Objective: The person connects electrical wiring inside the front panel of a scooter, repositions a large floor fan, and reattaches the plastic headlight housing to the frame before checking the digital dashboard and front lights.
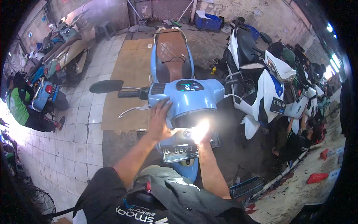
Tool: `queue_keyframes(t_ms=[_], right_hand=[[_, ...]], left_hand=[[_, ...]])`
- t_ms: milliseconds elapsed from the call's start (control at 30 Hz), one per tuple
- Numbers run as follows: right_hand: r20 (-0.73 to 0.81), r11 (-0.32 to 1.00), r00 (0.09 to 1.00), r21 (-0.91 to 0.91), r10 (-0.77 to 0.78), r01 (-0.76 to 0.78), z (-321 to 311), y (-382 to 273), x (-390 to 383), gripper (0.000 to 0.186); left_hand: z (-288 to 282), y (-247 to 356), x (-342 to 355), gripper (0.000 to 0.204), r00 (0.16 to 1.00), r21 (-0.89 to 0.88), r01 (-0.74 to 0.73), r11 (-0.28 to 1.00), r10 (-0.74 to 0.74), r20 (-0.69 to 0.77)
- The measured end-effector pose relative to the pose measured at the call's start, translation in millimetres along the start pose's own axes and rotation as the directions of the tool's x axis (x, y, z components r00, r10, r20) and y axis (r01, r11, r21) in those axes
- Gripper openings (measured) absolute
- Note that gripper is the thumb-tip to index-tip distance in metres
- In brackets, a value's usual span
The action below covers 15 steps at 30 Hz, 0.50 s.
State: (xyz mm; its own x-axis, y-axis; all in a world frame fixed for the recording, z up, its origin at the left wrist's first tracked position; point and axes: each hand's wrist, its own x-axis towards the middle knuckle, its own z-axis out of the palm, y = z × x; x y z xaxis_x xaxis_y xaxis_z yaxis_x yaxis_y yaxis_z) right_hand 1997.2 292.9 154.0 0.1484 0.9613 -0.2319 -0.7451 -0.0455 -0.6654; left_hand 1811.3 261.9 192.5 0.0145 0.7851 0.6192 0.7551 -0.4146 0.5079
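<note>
Straight ahead stands a light-blue scooter (192, 98), its front toward me. My left hand (160, 121) rests on the left side of its handlebar cover, fingers stretched over the blue shell and thumb near the lower edge. A lit headlight (202, 128) glares white under the dark front opening (186, 118) of the cover. My right hand (204, 138) is at that light, just above the number plate (181, 152). Glare hides its fingers and whatever they may hold. The small display (189, 85) on top is lit.
Left of the handlebar a mirror (106, 86) and a brake lever (133, 110) stick out. A white scooter (263, 87) stands close on the right. At left, a person in a green jacket (20, 106) sits by another scooter. Cardboard (125, 86) lies on the floor.
</note>
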Motion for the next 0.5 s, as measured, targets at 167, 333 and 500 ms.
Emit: queue_keyframes(t_ms=[167,333,500], right_hand=[[-0.011,0.997,1.0,-0.07,0.023,-0.024,-15,3,8,0.108],[0.187,0.95,0.933,0.004,-0.307,0.312,-9,-16,18,0.087],[-0.008,0.97,0.97,-0.021,-0.241,0.241,-27,-12,43,0.07]], left_hand=[[-20,-3,83,0.124,0.779,-0.013,-0.374,0.927,0.322,0.538],[-14,-26,92,0.119,0.751,-0.185,-0.366,0.912,0.407,0.52],[-9,-18,93,0.112,0.771,-0.196,-0.316,0.928,0.372,0.517]])
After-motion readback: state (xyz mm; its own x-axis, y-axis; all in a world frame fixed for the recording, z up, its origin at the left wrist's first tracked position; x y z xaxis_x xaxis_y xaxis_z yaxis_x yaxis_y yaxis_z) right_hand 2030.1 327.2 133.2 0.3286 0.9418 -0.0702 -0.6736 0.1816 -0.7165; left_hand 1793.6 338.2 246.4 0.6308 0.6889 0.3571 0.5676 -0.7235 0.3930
